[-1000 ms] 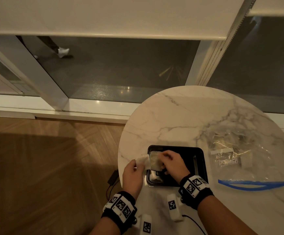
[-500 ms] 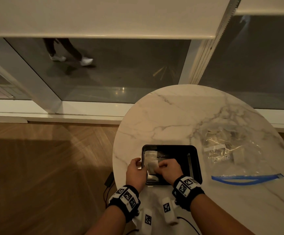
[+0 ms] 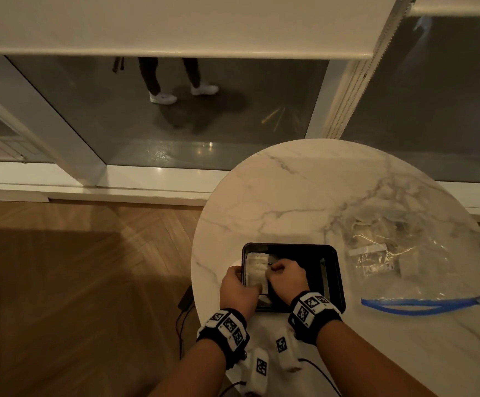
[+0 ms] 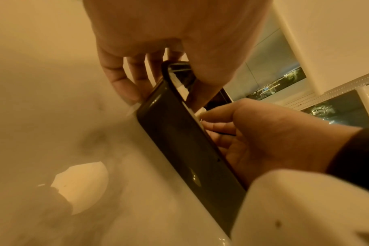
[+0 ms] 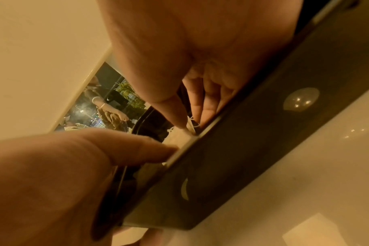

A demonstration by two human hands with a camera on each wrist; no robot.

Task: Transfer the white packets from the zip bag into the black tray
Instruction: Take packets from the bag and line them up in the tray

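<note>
The black tray (image 3: 313, 253) sits near the front of the round marble table (image 3: 304, 190). White packets (image 3: 257, 265) lie in its left part. My left hand (image 3: 243, 279) grips the tray's left wall (image 4: 179, 141): fingers (image 4: 124, 86) outside, thumb over the rim and down on a packet (image 5: 179, 136). My right hand (image 3: 273, 269) is inside the tray and pinches a white packet's edge between thumb and fingertips (image 5: 204, 113). The clear zip bag (image 3: 399, 253), with more packets inside, lies to the right, its blue zip (image 3: 422, 303) towards me.
The table's left edge (image 3: 197, 253) runs close beside the tray, with wood floor and a black cable (image 3: 181, 319) below. A glass window (image 3: 204, 116) stands behind the table, and a person's legs (image 3: 158, 78) show beyond it.
The packet that both hands held over the tray's left edge has gone down into the tray. My left hand has shifted onto the tray's left wall, and the right hand has reached further in.
</note>
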